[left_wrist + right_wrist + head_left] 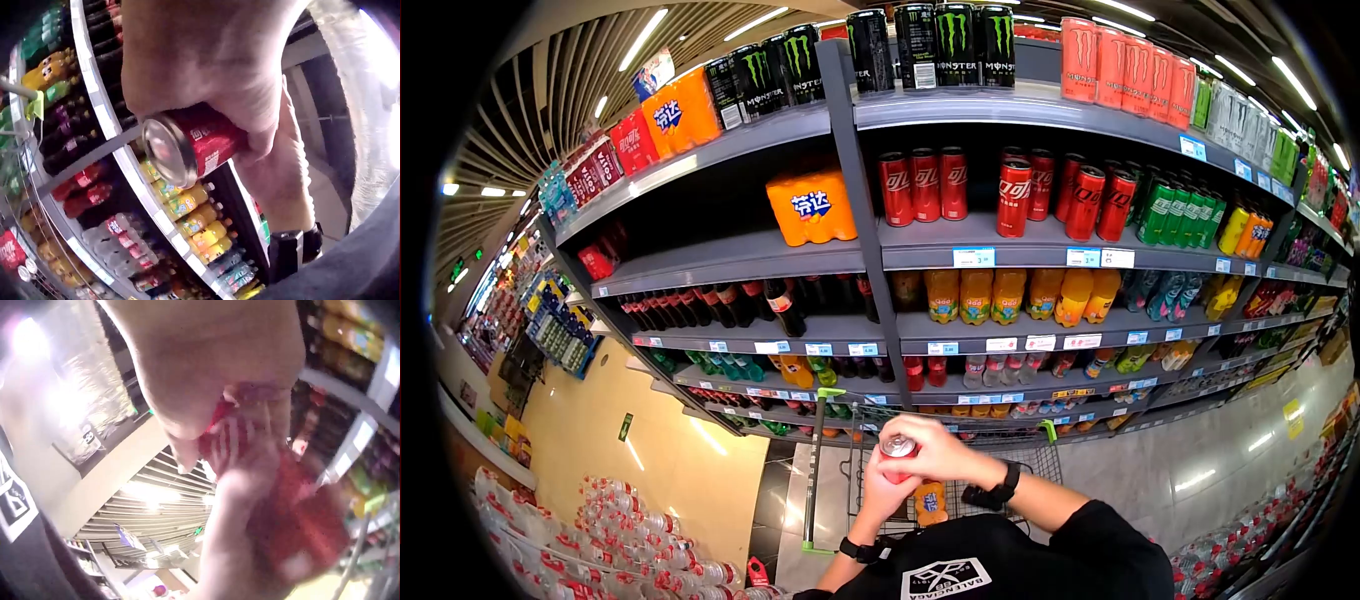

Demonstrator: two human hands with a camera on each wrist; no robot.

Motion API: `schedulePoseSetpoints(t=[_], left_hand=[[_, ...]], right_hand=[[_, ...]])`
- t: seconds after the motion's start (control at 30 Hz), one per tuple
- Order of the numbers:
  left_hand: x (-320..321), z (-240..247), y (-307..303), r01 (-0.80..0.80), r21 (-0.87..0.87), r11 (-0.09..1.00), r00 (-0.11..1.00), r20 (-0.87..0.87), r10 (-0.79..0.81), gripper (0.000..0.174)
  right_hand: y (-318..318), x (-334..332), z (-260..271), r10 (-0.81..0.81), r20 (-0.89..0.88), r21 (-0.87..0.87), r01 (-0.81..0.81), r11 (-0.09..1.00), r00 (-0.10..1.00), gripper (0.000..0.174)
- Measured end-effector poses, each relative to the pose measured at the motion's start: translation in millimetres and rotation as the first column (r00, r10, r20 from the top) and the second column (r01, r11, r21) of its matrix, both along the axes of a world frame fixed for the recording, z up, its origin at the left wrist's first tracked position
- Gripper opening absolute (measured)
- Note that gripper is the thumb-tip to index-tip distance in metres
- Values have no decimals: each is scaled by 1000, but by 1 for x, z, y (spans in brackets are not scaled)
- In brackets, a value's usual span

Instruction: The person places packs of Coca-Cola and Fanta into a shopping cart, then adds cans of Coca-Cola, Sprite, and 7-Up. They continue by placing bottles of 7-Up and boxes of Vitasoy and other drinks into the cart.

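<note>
Both hands are around a red soda can (897, 474) with a silver end, held in front of the chest over the shopping cart (1050, 470). My left hand (880, 500) grips the can from below and the left. My right hand (945, 452) curls over it from the right, fingers beside the silver end. In the left wrist view the can (215, 140) lies tilted between the hands, its silver end facing the camera. The right wrist view shows blurred red (306, 525) beside the left hand (244, 487).
Inside the cart lie orange Fanta drinks (930, 500). Shelves (1020, 245) of cans and bottles stand ahead, including red cans (1014, 195) and a Fanta pack (811, 207). Monster cans (956, 45) line the top. Wrapped bottles (615, 530) stack at lower left, beside the tiled floor (670, 400).
</note>
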State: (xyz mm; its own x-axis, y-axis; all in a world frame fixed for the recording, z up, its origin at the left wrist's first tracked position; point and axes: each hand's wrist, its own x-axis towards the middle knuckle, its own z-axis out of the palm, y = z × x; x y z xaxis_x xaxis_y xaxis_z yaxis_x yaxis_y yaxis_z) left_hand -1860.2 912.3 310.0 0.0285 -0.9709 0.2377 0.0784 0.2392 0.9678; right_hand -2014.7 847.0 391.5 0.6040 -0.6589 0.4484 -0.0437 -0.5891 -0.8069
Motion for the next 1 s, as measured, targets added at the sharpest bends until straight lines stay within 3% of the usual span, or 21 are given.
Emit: schedulePoseSetpoints(t=[0.07,0.1,0.13,0.17,0.2,0.27,0.3,0.4,0.53,0.57,0.63,0.67,0.73,0.77,0.8,0.83,0.87,0.9,0.97,1.0], left_hand=[[11,2,9,-19,88,996,979,205,0,57],[13,-4,13,-37,62,997,985,169,26,54],[16,-6,18,-42,59,997,985,168,32,54],[19,-7,23,-32,65,997,985,172,20,55],[22,-6,27,-22,72,997,985,174,9,57],[26,-4,35,-47,81,996,976,214,28,59],[28,-7,38,-73,68,995,976,211,57,59],[34,-14,44,-125,65,990,971,212,109,59],[41,-26,55,-134,171,976,971,221,95,60],[42,-29,56,-142,66,988,960,254,121,59],[45,-26,58,-142,103,985,942,319,102,59],[46,-24,63,-142,129,981,930,358,88,60],[51,-32,70,-139,215,967,938,340,59,63],[54,-24,72,-117,248,962,870,493,-22,64],[57,-18,75,-95,290,952,774,623,-112,65],[62,-29,78,-80,368,926,710,673,-207,68],[66,-39,81,-47,334,941,620,749,-234,70],[69,-51,83,-47,383,922,557,777,-294,70],[71,-74,95,-59,486,872,436,798,-416,68],[71,-82,100,-71,527,847,375,801,-467,65]], right_hand=[[-38,-15,29,-229,87,-376,245,894,970,36],[-52,-25,56,-351,208,-265,398,878,913,36],[-81,-42,86,-450,345,-419,564,712,824,35],[-106,-60,105,-613,394,-425,727,539,685,37],[-134,-75,128,-595,572,-440,823,360,565,41],[-182,-107,159,-707,599,-449,889,94,377,52],[-202,-117,166,-777,547,-435,899,53,311,56],[-249,-139,168,-903,335,-488,869,77,268,61],[-268,-144,166,-889,327,-476,869,139,321,62],[-268,-145,164,-882,352,-500,859,106,314,62],[-251,-141,160,-829,442,-528,846,68,343,62],[-241,-137,154,-776,496,-469,872,139,390,66],[-223,-134,130,-603,701,-433,899,65,381,69],[-209,-132,117,-529,766,-280,930,236,365,71],[-183,-125,113,-583,764,-211,961,177,275,66],[-163,-125,98,-595,745,-93,930,355,301,63],[-146,-125,80,-607,727,44,860,509,321,59],[-133,-128,51,-669,662,145,817,557,338,53],[-98,-133,-12,-737,412,291,689,664,536,49],[-83,-128,-56,-773,270,400,664,632,574,46]])
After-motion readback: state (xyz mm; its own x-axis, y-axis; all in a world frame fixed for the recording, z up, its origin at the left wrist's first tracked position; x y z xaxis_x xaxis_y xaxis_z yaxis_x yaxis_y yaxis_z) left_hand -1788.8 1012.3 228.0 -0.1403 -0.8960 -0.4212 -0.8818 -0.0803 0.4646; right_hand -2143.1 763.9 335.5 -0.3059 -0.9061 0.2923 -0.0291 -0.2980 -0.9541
